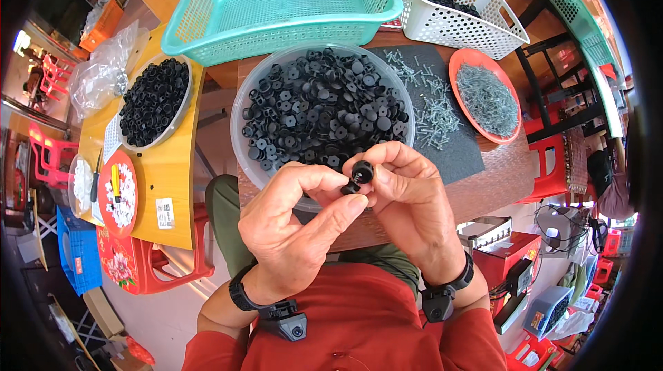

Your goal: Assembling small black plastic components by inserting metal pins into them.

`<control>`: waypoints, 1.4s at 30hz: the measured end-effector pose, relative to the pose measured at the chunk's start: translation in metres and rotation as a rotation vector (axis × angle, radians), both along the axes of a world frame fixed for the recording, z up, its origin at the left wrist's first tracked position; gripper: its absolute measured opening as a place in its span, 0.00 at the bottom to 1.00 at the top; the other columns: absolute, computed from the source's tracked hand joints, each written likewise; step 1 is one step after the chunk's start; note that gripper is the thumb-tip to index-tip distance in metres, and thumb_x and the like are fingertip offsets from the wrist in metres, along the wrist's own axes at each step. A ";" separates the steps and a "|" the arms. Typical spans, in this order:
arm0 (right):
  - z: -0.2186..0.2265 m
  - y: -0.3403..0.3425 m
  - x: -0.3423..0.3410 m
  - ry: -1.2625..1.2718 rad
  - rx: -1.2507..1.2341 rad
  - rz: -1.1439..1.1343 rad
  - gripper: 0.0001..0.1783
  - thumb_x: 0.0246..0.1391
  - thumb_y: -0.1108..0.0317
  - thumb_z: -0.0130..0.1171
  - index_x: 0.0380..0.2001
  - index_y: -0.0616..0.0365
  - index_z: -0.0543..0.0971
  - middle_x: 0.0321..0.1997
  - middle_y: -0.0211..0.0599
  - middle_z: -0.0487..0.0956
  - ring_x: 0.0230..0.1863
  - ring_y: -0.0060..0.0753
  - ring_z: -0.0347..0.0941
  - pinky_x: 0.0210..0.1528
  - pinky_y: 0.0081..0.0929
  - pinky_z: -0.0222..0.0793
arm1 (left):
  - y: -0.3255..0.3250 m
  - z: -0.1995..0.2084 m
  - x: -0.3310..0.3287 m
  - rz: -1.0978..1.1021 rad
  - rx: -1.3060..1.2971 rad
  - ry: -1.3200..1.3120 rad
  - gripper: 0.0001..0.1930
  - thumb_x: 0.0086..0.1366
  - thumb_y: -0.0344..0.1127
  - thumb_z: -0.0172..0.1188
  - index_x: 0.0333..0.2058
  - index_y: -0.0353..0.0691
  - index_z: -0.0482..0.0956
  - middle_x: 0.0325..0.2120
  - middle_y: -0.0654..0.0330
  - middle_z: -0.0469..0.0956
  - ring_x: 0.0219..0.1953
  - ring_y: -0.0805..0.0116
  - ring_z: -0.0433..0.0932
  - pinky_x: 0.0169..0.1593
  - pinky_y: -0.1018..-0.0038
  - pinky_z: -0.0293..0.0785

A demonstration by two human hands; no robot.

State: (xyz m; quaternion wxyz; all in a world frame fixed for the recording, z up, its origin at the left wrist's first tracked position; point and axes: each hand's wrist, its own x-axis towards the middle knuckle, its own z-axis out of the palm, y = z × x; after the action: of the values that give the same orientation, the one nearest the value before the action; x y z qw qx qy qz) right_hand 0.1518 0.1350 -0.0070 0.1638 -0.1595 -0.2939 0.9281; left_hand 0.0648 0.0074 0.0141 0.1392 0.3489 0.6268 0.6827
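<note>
In front of my chest, above the near rim of a big clear tub, both hands meet. Between the thumb and finger of my right hand (418, 209) is a round black plastic cap (362, 171), its hollow side showing. My left hand (293, 226) pinches a smaller black plastic piece (351, 188) just below it. Something thin and shiny, perhaps a screw, shows between the two pieces; whether they are joined I cannot tell. The clear tub (239, 129) behind my hands holds a heap of black plastic parts (324, 105).
Loose screws (438, 112) lie on a dark mat (464, 157), beside an orange plate (456, 60) of screws. Behind stand a teal basket (276, 33) and a white basket (452, 26). A yellow table (176, 191) at left bears a bowl of black rings (155, 102) and a red plate (128, 222).
</note>
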 end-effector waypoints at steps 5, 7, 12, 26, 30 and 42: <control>0.001 0.000 0.002 -0.012 0.010 -0.015 0.09 0.52 0.75 0.58 0.38 0.62 0.76 0.39 0.42 0.79 0.33 0.24 0.74 0.36 0.19 0.68 | 0.001 -0.002 0.002 -0.008 0.000 -0.042 0.13 0.48 0.20 0.67 0.34 0.30 0.75 0.29 0.61 0.74 0.32 0.76 0.72 0.36 0.81 0.69; 0.003 -0.001 0.003 -0.031 0.018 -0.019 0.09 0.52 0.75 0.58 0.38 0.62 0.76 0.39 0.42 0.79 0.33 0.24 0.74 0.36 0.18 0.69 | 0.000 0.000 0.003 -0.003 -0.010 -0.026 0.13 0.48 0.20 0.67 0.33 0.31 0.75 0.29 0.61 0.74 0.32 0.76 0.72 0.36 0.81 0.69; 0.004 -0.003 0.002 -0.041 0.052 -0.028 0.10 0.51 0.76 0.58 0.38 0.62 0.76 0.39 0.42 0.79 0.33 0.23 0.74 0.36 0.18 0.69 | 0.000 -0.001 0.002 0.006 -0.032 -0.011 0.13 0.48 0.20 0.67 0.33 0.31 0.75 0.28 0.62 0.74 0.32 0.76 0.72 0.37 0.81 0.70; 0.007 -0.012 -0.001 0.148 0.015 -0.035 0.10 0.51 0.74 0.59 0.39 0.60 0.76 0.43 0.46 0.78 0.37 0.27 0.75 0.40 0.20 0.71 | -0.001 0.007 0.001 0.068 0.083 0.182 0.11 0.49 0.23 0.68 0.31 0.31 0.76 0.25 0.57 0.77 0.26 0.73 0.75 0.31 0.80 0.71; 0.005 -0.014 -0.004 0.208 0.037 -0.040 0.10 0.51 0.74 0.59 0.39 0.61 0.76 0.43 0.46 0.77 0.39 0.27 0.75 0.41 0.21 0.71 | -0.003 0.010 0.005 0.098 0.073 0.198 0.11 0.49 0.23 0.68 0.31 0.31 0.76 0.25 0.56 0.77 0.26 0.72 0.75 0.30 0.80 0.71; 0.014 -0.030 -0.018 0.231 0.027 0.035 0.10 0.50 0.74 0.60 0.38 0.61 0.76 0.42 0.44 0.78 0.37 0.24 0.74 0.40 0.20 0.69 | -0.022 0.018 0.004 0.207 0.077 0.286 0.11 0.48 0.21 0.67 0.31 0.32 0.76 0.24 0.58 0.76 0.24 0.74 0.74 0.29 0.80 0.70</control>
State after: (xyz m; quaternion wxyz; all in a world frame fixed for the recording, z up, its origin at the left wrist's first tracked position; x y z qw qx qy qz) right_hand 0.1335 0.1055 0.0070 0.1826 -0.0442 -0.2883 0.9389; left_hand 0.0688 -0.0142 0.0319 -0.0358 0.3811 0.6463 0.6601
